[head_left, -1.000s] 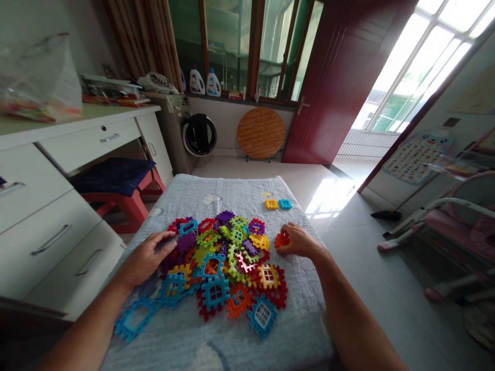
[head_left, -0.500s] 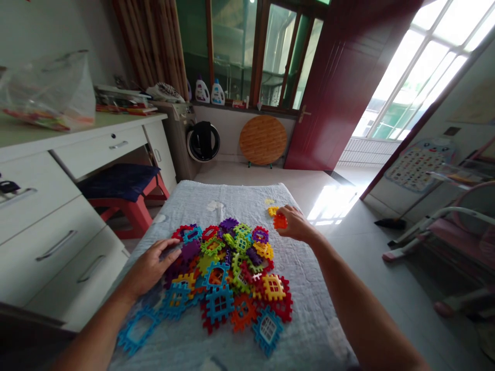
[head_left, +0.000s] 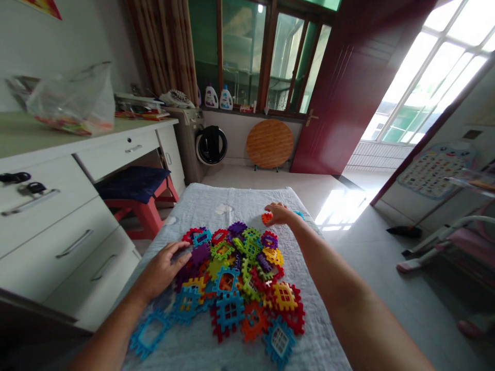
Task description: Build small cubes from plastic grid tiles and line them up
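Note:
Toothed plastic building blocks lie in a mixed pile on the grey-blue cloth [head_left: 235,198]. My left hand [head_left: 164,268] rests against the pile's left side, fingers stretched out near a purple block [head_left: 200,254]. Beyond the far right side of the pile, my right hand [head_left: 281,213] pinches a small orange block [head_left: 266,218]; the fingertips are partly hidden. A light-blue block [head_left: 299,214] shows just beyond my right wrist. Nearer me lie a blue frame block [head_left: 150,335], a blue window block [head_left: 230,310] and a yellow window block [head_left: 284,296].
To the left stand a white desk [head_left: 87,237] and a red stool [head_left: 149,219] with a dark seat. Ahead are a washing machine [head_left: 185,149] and a round wooden tabletop [head_left: 269,144]. A pink chair [head_left: 469,242] stands at the right.
My right hand has moved left with the orange block. The yellow block beside it is out of sight, and a light-blue one now shows. My left hand has barely moved.

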`<state>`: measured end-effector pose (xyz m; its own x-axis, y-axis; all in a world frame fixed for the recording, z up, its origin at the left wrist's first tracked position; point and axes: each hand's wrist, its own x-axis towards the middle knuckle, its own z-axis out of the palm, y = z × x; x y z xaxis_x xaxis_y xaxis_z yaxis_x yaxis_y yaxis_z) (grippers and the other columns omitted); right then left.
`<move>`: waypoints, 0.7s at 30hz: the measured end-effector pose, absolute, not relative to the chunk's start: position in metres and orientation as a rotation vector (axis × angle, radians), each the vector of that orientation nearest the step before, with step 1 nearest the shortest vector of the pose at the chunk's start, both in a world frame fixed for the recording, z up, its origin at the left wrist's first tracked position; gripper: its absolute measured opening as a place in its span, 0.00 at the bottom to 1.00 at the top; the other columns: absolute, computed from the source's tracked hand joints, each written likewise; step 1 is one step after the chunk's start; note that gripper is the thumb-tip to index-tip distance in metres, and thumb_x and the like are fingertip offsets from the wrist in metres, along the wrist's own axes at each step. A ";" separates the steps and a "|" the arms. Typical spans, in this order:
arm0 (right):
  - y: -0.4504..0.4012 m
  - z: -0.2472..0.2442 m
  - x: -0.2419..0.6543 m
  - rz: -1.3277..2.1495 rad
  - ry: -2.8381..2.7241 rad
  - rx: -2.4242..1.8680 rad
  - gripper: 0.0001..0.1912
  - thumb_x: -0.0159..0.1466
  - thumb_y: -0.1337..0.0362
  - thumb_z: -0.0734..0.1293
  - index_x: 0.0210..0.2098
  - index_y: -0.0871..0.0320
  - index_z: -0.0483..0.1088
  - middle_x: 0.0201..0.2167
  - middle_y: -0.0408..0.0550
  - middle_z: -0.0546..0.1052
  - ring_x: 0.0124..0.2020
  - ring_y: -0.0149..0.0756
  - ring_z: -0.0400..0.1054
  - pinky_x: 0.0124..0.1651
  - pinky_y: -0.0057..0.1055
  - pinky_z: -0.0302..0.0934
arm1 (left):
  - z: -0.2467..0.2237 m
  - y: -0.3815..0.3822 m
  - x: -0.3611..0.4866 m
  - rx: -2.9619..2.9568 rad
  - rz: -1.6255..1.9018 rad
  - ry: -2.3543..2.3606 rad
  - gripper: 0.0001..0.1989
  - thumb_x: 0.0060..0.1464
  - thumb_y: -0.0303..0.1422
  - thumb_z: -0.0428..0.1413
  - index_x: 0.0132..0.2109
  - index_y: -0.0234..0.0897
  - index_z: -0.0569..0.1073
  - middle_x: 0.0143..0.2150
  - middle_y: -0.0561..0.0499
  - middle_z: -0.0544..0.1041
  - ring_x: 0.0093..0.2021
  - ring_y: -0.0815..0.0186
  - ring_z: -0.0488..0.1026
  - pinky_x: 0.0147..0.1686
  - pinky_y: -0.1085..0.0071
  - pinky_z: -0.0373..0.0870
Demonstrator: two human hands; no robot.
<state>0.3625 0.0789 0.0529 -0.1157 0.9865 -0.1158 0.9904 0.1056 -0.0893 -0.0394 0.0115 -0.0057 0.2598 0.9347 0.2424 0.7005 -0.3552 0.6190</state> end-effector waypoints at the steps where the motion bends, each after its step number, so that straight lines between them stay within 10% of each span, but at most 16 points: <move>1: 0.080 0.055 0.367 -0.235 2.330 2.077 0.34 0.46 0.57 0.74 0.52 0.55 0.68 0.51 0.52 0.70 0.50 0.51 0.60 0.46 0.39 0.57 | -0.006 0.012 -0.040 2.153 0.827 1.485 0.24 0.53 0.51 0.51 0.48 0.40 0.73 0.51 0.48 0.75 0.52 0.57 0.71 0.55 0.63 0.66; 21: 0.085 0.053 0.360 -0.177 2.261 2.086 0.29 0.46 0.57 0.74 0.47 0.58 0.72 0.49 0.56 0.71 0.50 0.54 0.61 0.47 0.40 0.58 | -0.003 0.010 -0.039 2.159 0.799 1.501 0.24 0.52 0.52 0.50 0.49 0.41 0.73 0.51 0.49 0.75 0.53 0.58 0.71 0.55 0.64 0.66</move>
